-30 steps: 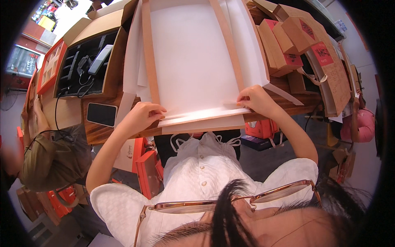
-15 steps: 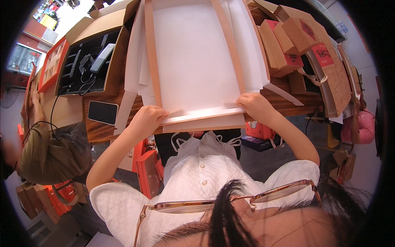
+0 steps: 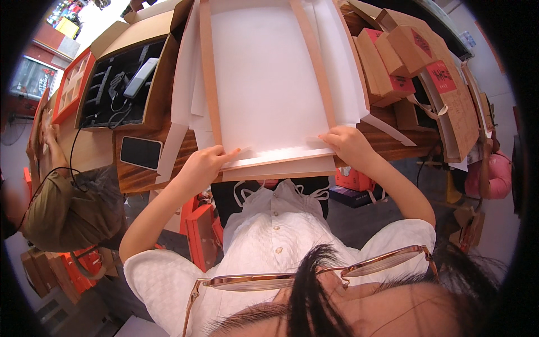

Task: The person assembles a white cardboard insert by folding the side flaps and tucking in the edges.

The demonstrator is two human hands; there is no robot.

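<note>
A large cardboard box (image 3: pixel 269 78), white inside with brown strips along both sides, lies in front of me with its near edge folded up. At the near left corner is my left hand (image 3: pixel 206 163), its index finger stretched along the folded edge and its other fingers curled on the corner. My right hand (image 3: pixel 349 145) grips the near right corner, fingertips over the inner side of the edge. A loose white flap (image 3: pixel 297 169) hangs out below the near edge. Parts of both hands' fingers are hidden by the cardboard.
A dark phone (image 3: pixel 140 153) lies on the wooden table left of the box. Behind it stands an open carton (image 3: pixel 106 90) with a handset and cables. Brown boxes with red labels (image 3: pixel 393 78) are stacked at right. Other people (image 3: pixel 70 208) are at both sides.
My left index finger has straightened along the near edge. My right fingertips have shifted slightly inward. The box has hardly moved.
</note>
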